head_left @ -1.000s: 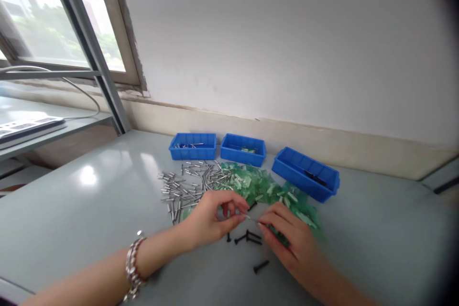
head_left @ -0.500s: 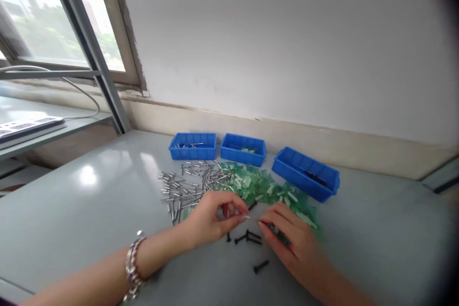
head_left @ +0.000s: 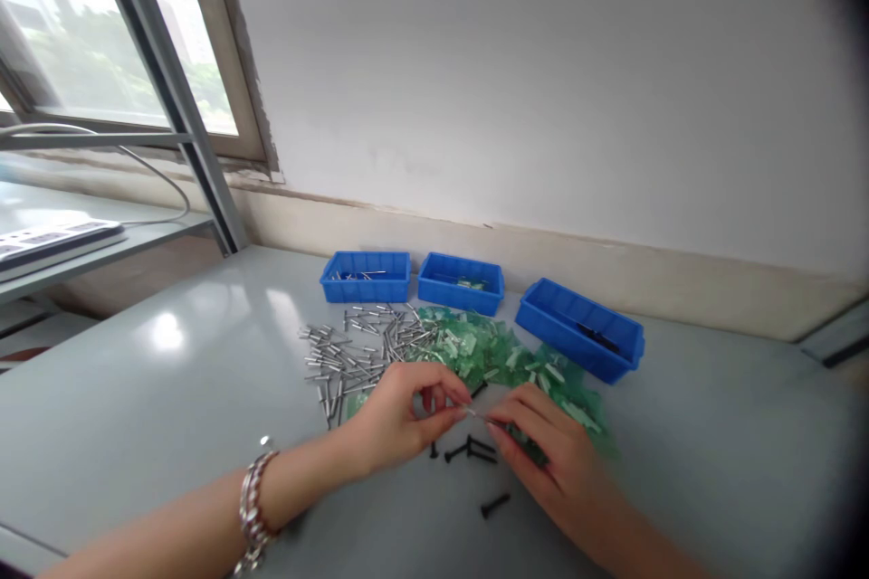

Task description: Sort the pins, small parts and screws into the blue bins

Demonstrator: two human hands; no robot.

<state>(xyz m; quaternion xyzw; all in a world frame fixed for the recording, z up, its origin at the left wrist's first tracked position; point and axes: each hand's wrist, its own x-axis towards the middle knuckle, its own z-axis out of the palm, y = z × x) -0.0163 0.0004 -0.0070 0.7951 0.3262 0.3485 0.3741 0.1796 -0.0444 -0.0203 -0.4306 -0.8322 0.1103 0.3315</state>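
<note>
My left hand (head_left: 414, 407) pinches one end of a thin, silvery blind rivet (head_left: 473, 413) between thumb and forefinger. The fingertips of my right hand (head_left: 543, 434) are closed at its other end, so the piece spans the small gap between the hands. It is small and partly hidden, so its details are blurred. Just below lie several black screws (head_left: 475, 450), with a single black screw (head_left: 495, 505) closer to me. Beyond my left hand spreads a heap of silver blind rivets (head_left: 346, 357). Green-tinted small plastic packets (head_left: 468, 344) are piled behind both hands.
Three blue bins line the wall side: a left bin (head_left: 365, 291) with some rivets, a middle bin (head_left: 460, 296) with green packets, and an angled right bin (head_left: 570, 339) with black screws. A metal shelf post (head_left: 196, 145) rises at the left beside the window.
My right fingertips have come slightly closer to my left hand and now meet the end of the rivet. The left hand stays almost still.
</note>
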